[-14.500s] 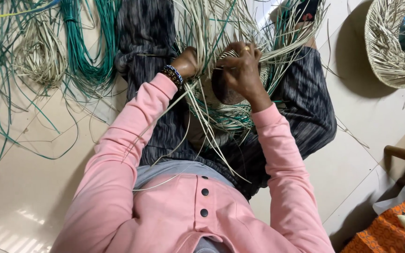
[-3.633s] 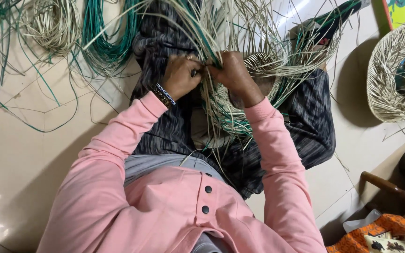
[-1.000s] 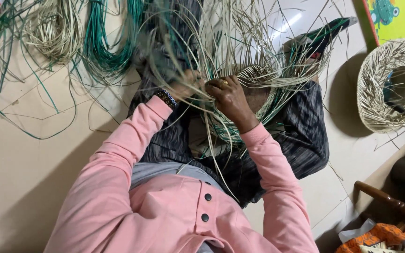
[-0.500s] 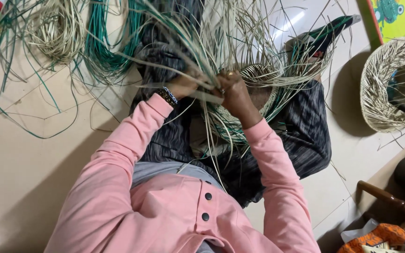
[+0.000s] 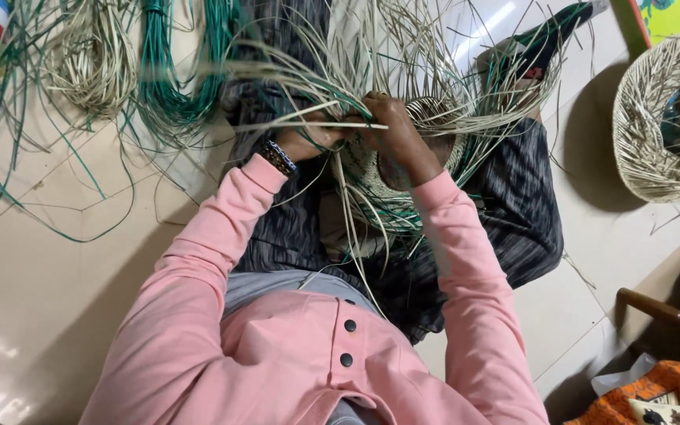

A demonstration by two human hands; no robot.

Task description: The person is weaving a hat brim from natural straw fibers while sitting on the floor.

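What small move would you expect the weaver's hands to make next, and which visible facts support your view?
Probably the left hand draws the pale strand it pinches across and tucks it between the upright strips, while the right hand steadies the half-woven basket on the lap. The strand lies level across the hands, loose ends fan out beyond them, and the wall of the basket is unfinished.
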